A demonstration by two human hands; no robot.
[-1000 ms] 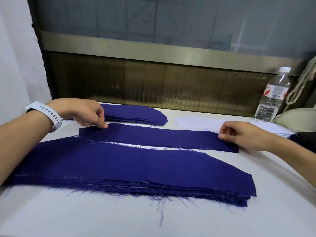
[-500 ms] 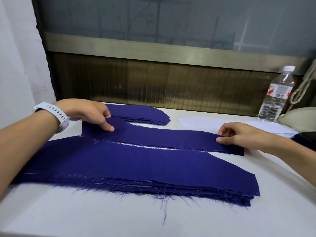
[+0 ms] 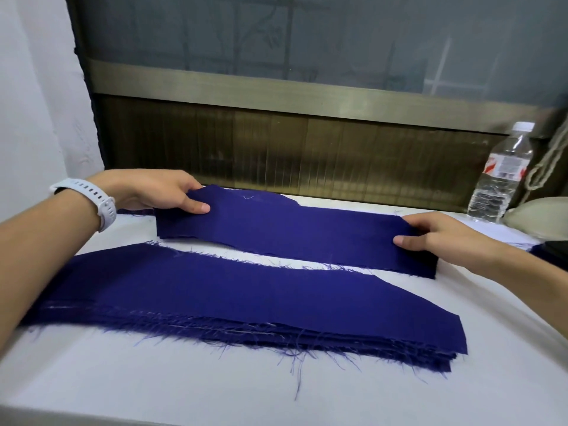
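Head view: I hold one blue strip (image 3: pixel 295 232) of cloth stretched between my hands, just beyond the thick stack (image 3: pixel 239 299) of cut blue pieces that lies on the white table (image 3: pixel 153 392). My left hand (image 3: pixel 159 192) pinches the strip's left end, thumb on top and fingers curled behind it. My right hand (image 3: pixel 439 238) pinches the right end the same way, thumb laid over the cloth. The strip hangs fairly taut and seems lifted at my left; whether its lower right corner touches the table I cannot tell. A narrow band of bare table shows between the strip and the stack, so the two are apart.

I judge this to be the carrying step: one piece taken clear of the stack and on its way to the far side of the table. Next I need both hands to travel together, holding the tension even. Then I lower the strip flat without a fold before I loosen either pinch. The water bottle (image 3: pixel 499 176) stands well off to the right, out of the way.
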